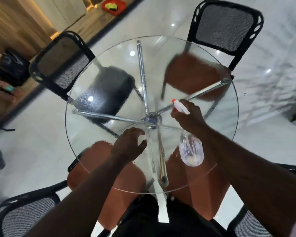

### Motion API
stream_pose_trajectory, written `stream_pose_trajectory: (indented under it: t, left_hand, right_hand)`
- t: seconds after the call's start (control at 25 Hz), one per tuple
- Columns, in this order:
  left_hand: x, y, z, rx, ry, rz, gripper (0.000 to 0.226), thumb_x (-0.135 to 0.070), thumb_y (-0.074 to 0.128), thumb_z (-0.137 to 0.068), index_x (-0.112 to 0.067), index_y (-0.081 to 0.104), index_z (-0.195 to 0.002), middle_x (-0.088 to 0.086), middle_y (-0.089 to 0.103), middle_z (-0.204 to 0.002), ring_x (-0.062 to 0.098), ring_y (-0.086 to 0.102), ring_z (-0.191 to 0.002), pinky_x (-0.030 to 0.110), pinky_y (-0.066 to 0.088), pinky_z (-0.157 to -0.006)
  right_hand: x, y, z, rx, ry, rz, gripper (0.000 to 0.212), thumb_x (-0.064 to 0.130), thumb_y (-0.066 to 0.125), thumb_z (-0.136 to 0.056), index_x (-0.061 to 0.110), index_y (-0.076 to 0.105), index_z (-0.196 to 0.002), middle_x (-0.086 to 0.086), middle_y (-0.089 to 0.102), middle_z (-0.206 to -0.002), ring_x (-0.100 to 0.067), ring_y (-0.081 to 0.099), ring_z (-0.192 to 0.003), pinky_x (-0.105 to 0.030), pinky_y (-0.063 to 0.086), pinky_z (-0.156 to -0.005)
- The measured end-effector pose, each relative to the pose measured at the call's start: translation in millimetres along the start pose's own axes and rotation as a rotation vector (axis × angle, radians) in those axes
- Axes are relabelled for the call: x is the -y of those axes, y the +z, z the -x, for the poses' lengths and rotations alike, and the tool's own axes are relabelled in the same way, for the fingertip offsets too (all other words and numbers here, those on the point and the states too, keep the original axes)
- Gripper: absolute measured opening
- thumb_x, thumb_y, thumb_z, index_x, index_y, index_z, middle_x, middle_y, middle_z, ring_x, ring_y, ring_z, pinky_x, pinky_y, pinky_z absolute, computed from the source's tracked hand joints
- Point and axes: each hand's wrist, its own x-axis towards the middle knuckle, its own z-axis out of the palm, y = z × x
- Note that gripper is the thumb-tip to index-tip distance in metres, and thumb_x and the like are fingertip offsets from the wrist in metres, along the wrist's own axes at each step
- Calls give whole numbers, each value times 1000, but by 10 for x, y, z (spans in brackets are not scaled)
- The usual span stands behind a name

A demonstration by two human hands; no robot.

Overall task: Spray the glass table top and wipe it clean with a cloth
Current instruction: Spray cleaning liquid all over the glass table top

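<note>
Head camera, looking straight down on a round glass worktop (119,52) with chrome legs (142,74) meeting at a hub beneath its centre.

Your right hand (188,115) is above the worktop, just right of the hub. It grips the neck of a clear spray bottle (191,151). The white trigger head, with its red nozzle tip, sticks out past your fingers and points towards the far left of the glass. The bottle's body hangs back below your wrist, towards the near edge.

Your left hand (128,146) holds nothing. It is over the near part of the glass, just left of the hub, palm down, fingers loosely curled. You cannot tell whether it touches the surface. It is near the bottle but apart from it.

A patch of fine droplets (92,98) mists the far left of the glass.

Seen through the glass are the seats of four chairs. The far left chair (58,60) and the far right chair (224,26) have black mesh backs. A red tray (113,5) lies on the floor beyond.
</note>
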Motion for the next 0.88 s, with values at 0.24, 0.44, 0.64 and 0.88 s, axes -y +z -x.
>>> stream_pose_trajectory:
  t: [0.24,0.44,0.64,0.88]
  left_hand:
    - [-303,289,133,24,-24,-42,35,-33,71,-94,-19,69,-127,0,69,-127,22,63,-122,37,50,-103]
    - [-492,553,439,98,-11,-38,37,-35,70,-94,-20,69,-128,0,68,-129,21,62,-123,36,51,-103]
    - [-398,799,787,197,-18,-52,50,-46,61,-87,-18,68,-127,3,67,-130,26,64,-122,43,52,-104]
    - [-42,860,1621,172,18,56,36,-26,75,-90,-13,72,-123,8,71,-125,29,70,-111,40,52,-103]
  right_hand:
    - [-454,-373,-214,-72,34,-78,29,35,66,-78,18,73,-100,-12,77,-88,-43,74,-86,-59,62,-85]
    - [-797,-758,503,-120,181,1,17,21,67,-85,11,75,-96,-14,75,-82,-40,74,-82,-55,63,-81]
    - [-1088,-751,1358,-84,270,71,17,14,70,-98,27,74,-109,0,73,-90,1,66,-64,-3,46,-55]
    - [-1070,44,2412,110,119,152,18,15,78,-90,32,76,-94,10,70,-81,-20,70,-79,-41,61,-78]
